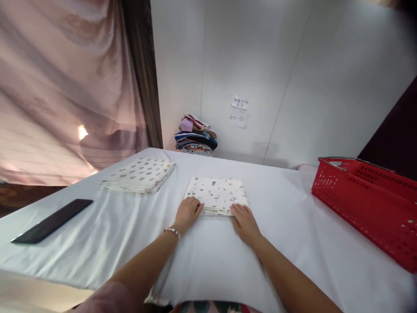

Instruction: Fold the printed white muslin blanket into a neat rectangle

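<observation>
A folded white cloth with small printed figures (215,194) lies flat in the middle of the white-covered table (286,208). My left hand (187,213) rests at its near left corner, fingers curled against the edge. My right hand (244,221) lies at the near right corner, fingers together and touching the edge. Both hands are at the cloth's near side; whether they grip it or only press it is unclear. A bracelet sits on my left wrist.
A second folded printed cloth (140,174) lies at the left. A long black flat object (52,220) rests near the left edge. A red plastic basket (368,204) stands at the right. A pile of folded clothes (196,137) sits at the back wall, under paper notes (239,111).
</observation>
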The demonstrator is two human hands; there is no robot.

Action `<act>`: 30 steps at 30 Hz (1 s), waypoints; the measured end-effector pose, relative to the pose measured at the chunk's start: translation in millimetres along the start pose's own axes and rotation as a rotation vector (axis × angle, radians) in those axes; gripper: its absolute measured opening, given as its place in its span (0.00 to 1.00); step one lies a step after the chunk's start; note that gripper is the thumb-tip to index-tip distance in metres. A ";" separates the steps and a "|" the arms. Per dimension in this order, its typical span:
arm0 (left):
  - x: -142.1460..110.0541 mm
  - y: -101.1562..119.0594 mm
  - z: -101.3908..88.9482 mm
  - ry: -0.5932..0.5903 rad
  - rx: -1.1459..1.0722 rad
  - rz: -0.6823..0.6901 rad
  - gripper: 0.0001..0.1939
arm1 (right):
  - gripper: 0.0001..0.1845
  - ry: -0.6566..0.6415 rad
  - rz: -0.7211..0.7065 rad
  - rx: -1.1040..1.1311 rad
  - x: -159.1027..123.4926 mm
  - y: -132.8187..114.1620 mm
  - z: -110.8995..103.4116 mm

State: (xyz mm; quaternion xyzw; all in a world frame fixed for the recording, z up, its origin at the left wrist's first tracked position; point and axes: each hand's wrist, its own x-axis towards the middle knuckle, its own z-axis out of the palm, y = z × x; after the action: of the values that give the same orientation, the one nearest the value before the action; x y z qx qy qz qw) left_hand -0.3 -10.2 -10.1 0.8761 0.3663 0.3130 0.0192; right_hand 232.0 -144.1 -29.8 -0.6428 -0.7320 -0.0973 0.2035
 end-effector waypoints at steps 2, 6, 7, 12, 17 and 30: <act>1.2 2.8 -0.2 -0.012 0.062 0.003 0.13 | 0.26 -0.001 0.006 0.021 -0.1 0.0 -0.7; 2.7 7.0 1.1 -0.026 0.175 0.010 0.13 | 0.27 -0.006 0.016 0.064 -0.4 0.0 -1.0; 2.9 7.5 1.6 -0.027 0.195 0.011 0.13 | 0.27 -0.006 0.016 0.074 -0.4 0.1 -0.9; 2.6 8.8 3.5 -0.028 0.234 0.005 0.13 | 0.27 -0.005 0.020 0.095 0.2 -1.0 -1.9; 1.4 10.4 4.5 -0.019 0.248 -0.015 0.12 | 0.27 -0.017 0.028 0.088 0.2 -2.8 -4.2; 0.4 13.0 1.0 0.021 0.123 -0.044 0.12 | 0.28 -0.054 0.053 0.016 -0.2 -5.1 -9.0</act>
State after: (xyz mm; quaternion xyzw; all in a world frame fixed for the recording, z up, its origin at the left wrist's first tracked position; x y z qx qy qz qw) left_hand 8.7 -19.3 -7.2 0.8641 0.4040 0.2985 -0.0317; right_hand 228.6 -148.8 -21.2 -0.6627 -0.7208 -0.0688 0.1912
